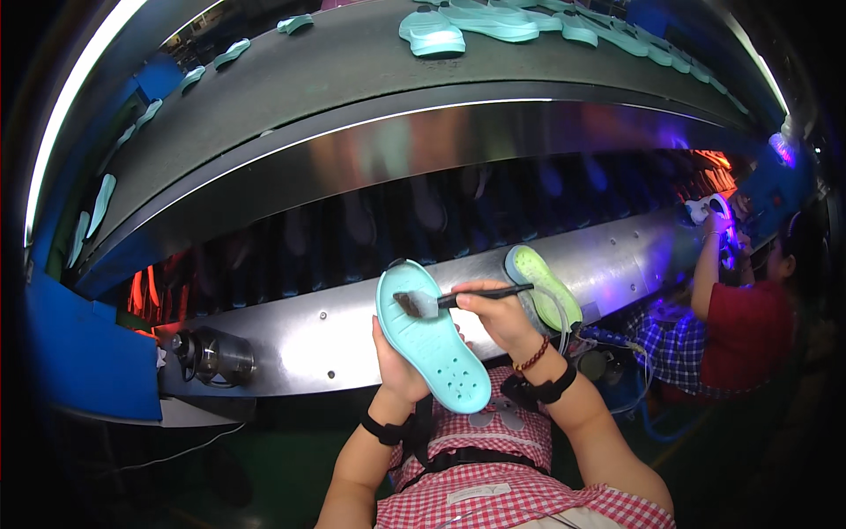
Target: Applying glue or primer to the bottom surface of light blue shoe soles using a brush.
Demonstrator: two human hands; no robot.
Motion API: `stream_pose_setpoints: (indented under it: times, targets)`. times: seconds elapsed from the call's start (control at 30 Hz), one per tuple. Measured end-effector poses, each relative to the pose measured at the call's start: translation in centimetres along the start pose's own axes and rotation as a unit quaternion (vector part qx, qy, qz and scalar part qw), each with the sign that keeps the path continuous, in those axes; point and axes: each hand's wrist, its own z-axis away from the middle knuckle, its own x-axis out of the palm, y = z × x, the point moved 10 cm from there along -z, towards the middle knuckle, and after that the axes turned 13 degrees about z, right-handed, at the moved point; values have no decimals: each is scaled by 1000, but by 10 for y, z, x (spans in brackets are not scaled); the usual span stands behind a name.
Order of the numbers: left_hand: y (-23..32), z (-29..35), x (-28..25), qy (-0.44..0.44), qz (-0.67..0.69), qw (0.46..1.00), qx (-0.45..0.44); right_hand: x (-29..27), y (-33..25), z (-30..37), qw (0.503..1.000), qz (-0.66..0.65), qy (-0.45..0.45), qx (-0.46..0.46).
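A light turquoise shoe sole (430, 346) with a raised rim and small holes at its near end rests in my left hand (398, 368), whose fingers pass behind it. My right hand (499, 319) grips a brush (448, 301) by its black handle. Dark bristles touch the inner face of the sole near its far end. Just right of my right hand, a yellow-green sole (545, 286) with a bluish edge lies on the metal ledge (304, 339).
Above the ledge runs a dark conveyor belt (335, 97) carrying several turquoise soles (493, 22). A metal-and-dark canister (216, 355) stands on the ledge's left end. Orange heat glows below the belt. To the right, a co-worker in a red top (749, 331) handles a shoe part under violet light.
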Motion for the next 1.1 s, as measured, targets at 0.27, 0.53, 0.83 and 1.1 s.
stream_pose_setpoints:
  times: [0.27,0.53,0.83,1.1]
  targets:
    - [28,-9,-26,86,-78,983,143,58,-54,6,899,401,6,-176]
    - [67,6,-15,45,-82,985,148,62,-28,50,842,467,-266,-51]
    - [25,8,16,-52,39,996,54,77,-74,29,909,360,-124,-169]
    - [49,9,16,56,-32,985,159,67,-67,28,941,287,-150,-102]
